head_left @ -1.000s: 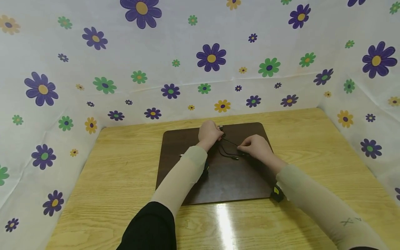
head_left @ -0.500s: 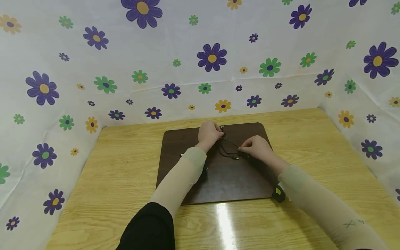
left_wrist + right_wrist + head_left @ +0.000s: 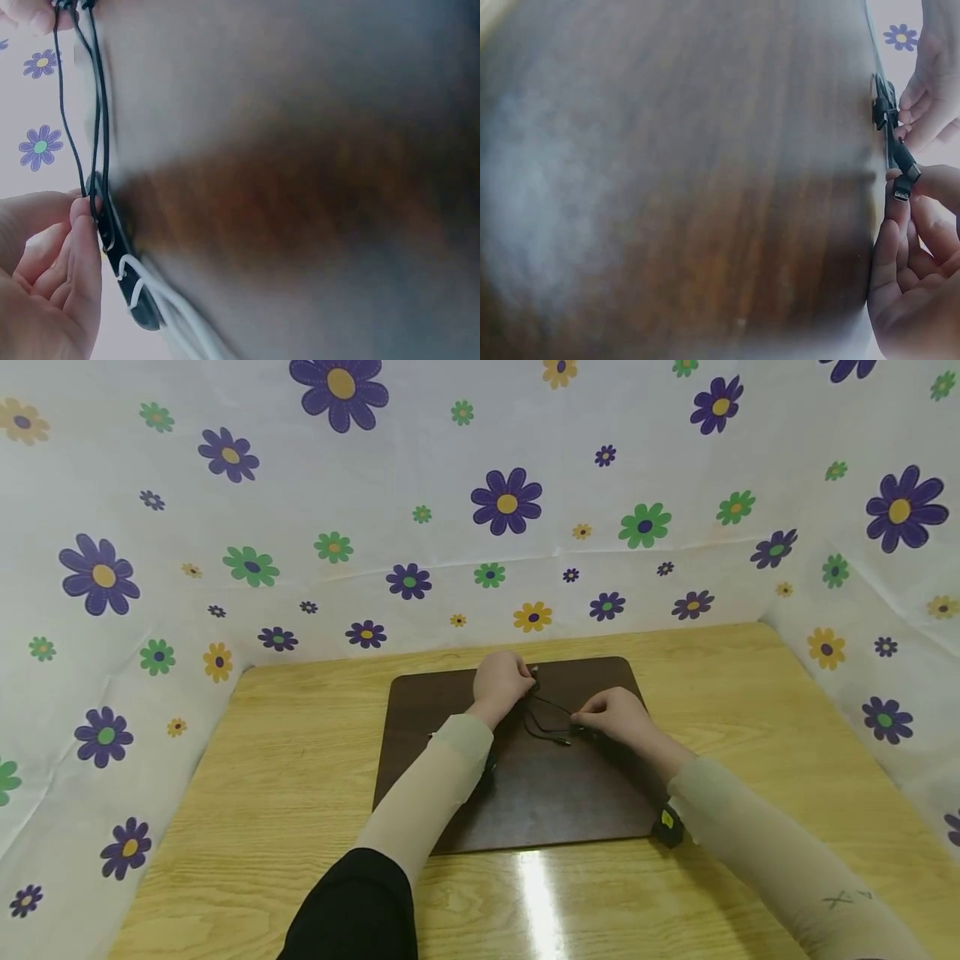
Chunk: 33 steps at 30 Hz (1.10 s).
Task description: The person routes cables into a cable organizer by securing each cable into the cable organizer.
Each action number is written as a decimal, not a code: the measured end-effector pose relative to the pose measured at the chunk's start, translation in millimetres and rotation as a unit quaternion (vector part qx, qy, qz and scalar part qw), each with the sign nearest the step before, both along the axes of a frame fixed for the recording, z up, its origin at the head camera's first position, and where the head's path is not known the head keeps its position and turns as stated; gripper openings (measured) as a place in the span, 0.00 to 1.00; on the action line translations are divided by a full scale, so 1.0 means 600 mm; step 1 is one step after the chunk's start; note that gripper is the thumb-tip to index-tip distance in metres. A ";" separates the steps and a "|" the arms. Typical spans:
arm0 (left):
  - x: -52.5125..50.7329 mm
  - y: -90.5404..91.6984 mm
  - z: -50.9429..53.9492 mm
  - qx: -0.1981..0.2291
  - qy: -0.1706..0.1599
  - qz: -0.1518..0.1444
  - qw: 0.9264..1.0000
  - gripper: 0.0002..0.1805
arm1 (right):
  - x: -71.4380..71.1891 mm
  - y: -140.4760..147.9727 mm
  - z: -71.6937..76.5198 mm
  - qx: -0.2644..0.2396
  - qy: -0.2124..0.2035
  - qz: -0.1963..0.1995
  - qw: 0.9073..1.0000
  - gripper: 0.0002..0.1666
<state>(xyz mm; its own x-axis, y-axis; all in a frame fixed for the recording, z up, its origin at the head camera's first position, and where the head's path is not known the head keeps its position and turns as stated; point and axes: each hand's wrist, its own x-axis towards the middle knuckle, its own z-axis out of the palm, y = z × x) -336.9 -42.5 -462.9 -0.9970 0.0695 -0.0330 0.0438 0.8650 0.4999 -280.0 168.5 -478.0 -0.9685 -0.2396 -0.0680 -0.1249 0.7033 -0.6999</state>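
Observation:
My left hand (image 3: 501, 681) is near the back edge of a dark brown board (image 3: 555, 793). Its thumb and fingers pinch a black cable (image 3: 103, 120) against a slim black strip (image 3: 148, 316), as the left wrist view shows. White cables (image 3: 189, 316) run from slots at the strip's lower end. To the right, my right hand (image 3: 618, 714) pinches the black cable's branches between thumb and fingertips. Small black connectors (image 3: 904, 187) stick out at those fingertips in the right wrist view. One loose black connector end (image 3: 561, 742) lies on the board between the hands.
The board lies on a light wooden table (image 3: 300, 777), near its back edge. A white flower-print sheet (image 3: 420, 460) encloses the back and both sides. A small light tip (image 3: 431, 735) shows left of the left forearm.
Both hands stay almost in place. A light tip beside the left hand's fingers has shifted slightly, and the head view has tilted a little.

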 end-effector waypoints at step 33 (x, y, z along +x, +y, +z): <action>-0.005 0.004 0.014 -0.070 0.020 -0.042 0.996 0.03 | -0.002 0.007 0.004 -0.031 -0.036 0.000 0.999 0.14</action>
<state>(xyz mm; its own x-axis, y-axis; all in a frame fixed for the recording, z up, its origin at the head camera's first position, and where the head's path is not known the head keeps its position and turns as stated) -340.1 -39.8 -454.4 -0.9887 0.1496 -0.0088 0.1357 0.9188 0.3707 -281.0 172.7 -475.4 -0.9616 -0.2457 -0.1220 -0.0732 0.6584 -0.7491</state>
